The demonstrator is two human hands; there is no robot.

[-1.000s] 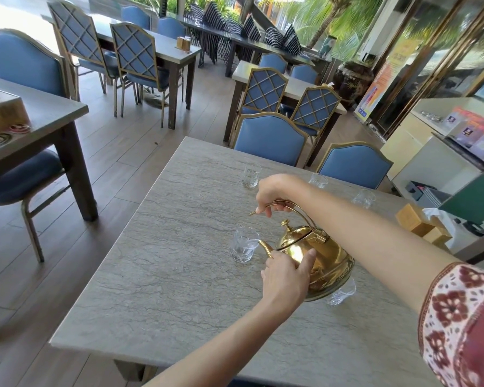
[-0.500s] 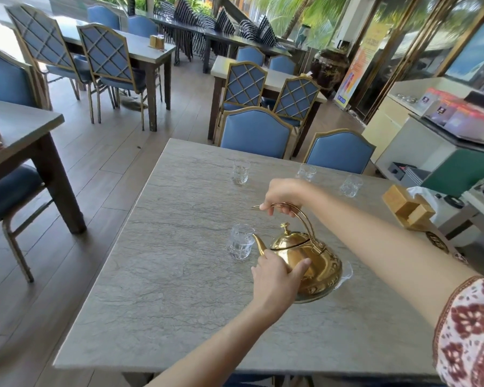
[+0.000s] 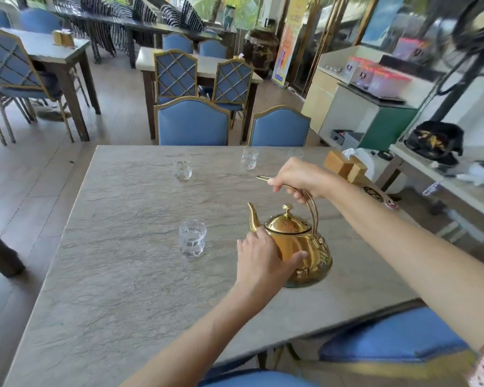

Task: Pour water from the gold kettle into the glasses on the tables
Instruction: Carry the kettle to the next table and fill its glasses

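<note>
Both hands are on the gold kettle point(image 3: 296, 244) in the head view, the only view there is: the right hand point(image 3: 302, 178) is wrapped around the top of the arched handle, and the left hand point(image 3: 263, 261) is cupped flat against the near side of the belly, fingers spread over the metal, more steadying than gripping. Kettle sits about level, spout up and pointing away to the left, lid on, hanging just over or barely resting on the grey stone table point(image 3: 118, 275); honestly can't tell which from this angle. Nothing is coming out of the spout. Just left of the spout there's the near glass point(image 3: 192, 238), standing upright on the table and apart from the kettle, and it looks like it has water in it, so my read is that one is done. Further back are two more glasses, the far left glass point(image 3: 182, 170) and the far middle glass point(image 3: 249, 158), both upright near the table's far edge by the blue chairs point(image 3: 192, 122); whether they're filled is too small to say. So I'd call this the gap between pours. Next move probably means carrying the kettle toward one of the far glasses, lining the spout over the rim, then tipping slowly with the left hand guiding the body so it doesn't slosh past such a small opening.
</note>
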